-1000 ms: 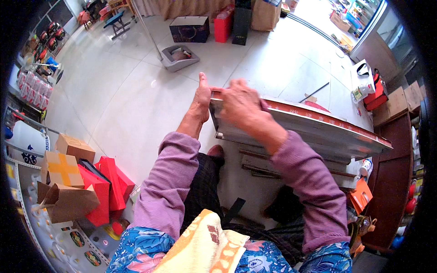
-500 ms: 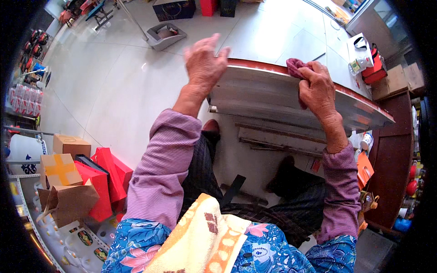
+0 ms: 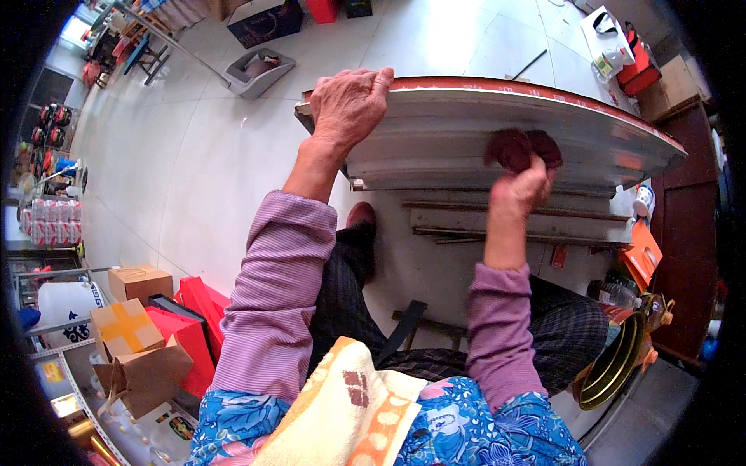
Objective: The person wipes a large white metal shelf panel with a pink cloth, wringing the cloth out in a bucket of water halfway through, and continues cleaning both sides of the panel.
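A long grey metal shelf panel (image 3: 435, 144) with a red strip (image 3: 497, 87) along its upper edge stands tilted across the space in front of me. At its left end my left hand (image 3: 346, 105) is closed over that edge, fingers curled to the far side. My right hand (image 3: 522, 186) clutches a bunched dark red cloth (image 3: 517, 149) against the panel's near face, right of its middle. The cloth is slightly blurred. Over my blue floral apron (image 3: 451, 423) lies a yellow patterned towel (image 3: 334, 400).
Metal strips (image 3: 513, 233) lie on the floor behind the panel's lower edge. Cardboard boxes (image 3: 128, 330) and red bags (image 3: 183, 334) stand at my left. A grey dustpan (image 3: 260, 74) is at the far left. At right are a dark red cabinet (image 3: 684, 241) and a round golden tin (image 3: 614, 365).
My left hand has come down from the air onto the panel's left end. My right hand has moved the cloth from the upper edge down onto the near face.
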A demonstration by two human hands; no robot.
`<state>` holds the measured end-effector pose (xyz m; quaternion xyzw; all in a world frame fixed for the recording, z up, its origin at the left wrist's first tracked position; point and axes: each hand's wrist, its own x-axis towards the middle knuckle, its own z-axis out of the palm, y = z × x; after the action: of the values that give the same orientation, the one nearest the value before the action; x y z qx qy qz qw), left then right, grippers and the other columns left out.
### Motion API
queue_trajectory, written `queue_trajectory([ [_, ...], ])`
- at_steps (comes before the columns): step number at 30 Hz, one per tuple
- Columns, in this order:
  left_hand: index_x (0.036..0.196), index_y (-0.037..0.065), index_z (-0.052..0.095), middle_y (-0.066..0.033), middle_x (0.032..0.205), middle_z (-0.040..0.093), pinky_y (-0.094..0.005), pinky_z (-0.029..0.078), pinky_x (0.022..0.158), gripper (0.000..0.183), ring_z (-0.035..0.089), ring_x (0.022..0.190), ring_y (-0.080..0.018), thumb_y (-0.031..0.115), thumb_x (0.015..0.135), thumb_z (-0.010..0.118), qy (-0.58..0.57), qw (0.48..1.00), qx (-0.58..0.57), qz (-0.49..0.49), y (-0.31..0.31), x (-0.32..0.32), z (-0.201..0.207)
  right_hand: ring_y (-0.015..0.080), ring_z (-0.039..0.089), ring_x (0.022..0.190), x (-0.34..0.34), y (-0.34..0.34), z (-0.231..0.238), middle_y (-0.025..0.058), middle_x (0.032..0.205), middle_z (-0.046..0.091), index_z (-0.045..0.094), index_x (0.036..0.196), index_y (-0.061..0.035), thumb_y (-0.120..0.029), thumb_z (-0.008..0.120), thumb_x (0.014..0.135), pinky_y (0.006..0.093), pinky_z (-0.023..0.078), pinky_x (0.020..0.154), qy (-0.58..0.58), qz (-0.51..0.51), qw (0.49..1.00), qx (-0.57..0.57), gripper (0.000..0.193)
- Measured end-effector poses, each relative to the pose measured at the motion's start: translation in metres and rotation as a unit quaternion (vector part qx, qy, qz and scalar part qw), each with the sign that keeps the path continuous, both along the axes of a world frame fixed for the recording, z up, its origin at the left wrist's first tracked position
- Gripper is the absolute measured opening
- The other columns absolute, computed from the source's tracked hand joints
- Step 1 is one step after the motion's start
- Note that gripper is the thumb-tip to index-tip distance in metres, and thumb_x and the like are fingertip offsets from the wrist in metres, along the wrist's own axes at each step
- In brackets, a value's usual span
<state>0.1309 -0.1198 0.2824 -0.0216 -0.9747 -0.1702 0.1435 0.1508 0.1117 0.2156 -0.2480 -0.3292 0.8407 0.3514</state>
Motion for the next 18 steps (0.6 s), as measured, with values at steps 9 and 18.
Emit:
queue_trajectory([
  [9, 0.089, 0.009, 0.069, -0.0071, 0.086, 0.066, -0.0382, 0.038, 0.083, 0.045, 0.06, 0.089, -0.0246, 0.04, 0.095, 0.037, 0.045, 0.999, 0.001, 0.001, -0.001, -0.01, -0.015, 0.0323, 0.036, 0.125, 0.014, -0.183, -0.049, 0.0193, 0.129, 0.045, 0.04, 0.131, -0.0024, -0.006, 0.053, 0.087, 0.0424, 0.027, 0.106, 0.008, 0.268, 0.763, 0.589, 0.046],
  [18, 0.09, 0.011, 0.069, -0.0054, 0.087, 0.066, -0.0376, 0.038, 0.08, 0.042, 0.06, 0.088, -0.0229, 0.039, 0.095, 0.038, 0.078, 0.996, -0.032, -0.019, -0.001, -0.008, -0.013, 0.0274, 0.051, 0.107, 0.005, -0.084, -0.075, 0.0141, 0.112, 0.055, 0.057, 0.109, -0.0032, -0.011, 0.054, 0.09, 0.0378, 0.043, 0.091, 0.05, 0.31, 0.801, 0.51, 0.02],
])
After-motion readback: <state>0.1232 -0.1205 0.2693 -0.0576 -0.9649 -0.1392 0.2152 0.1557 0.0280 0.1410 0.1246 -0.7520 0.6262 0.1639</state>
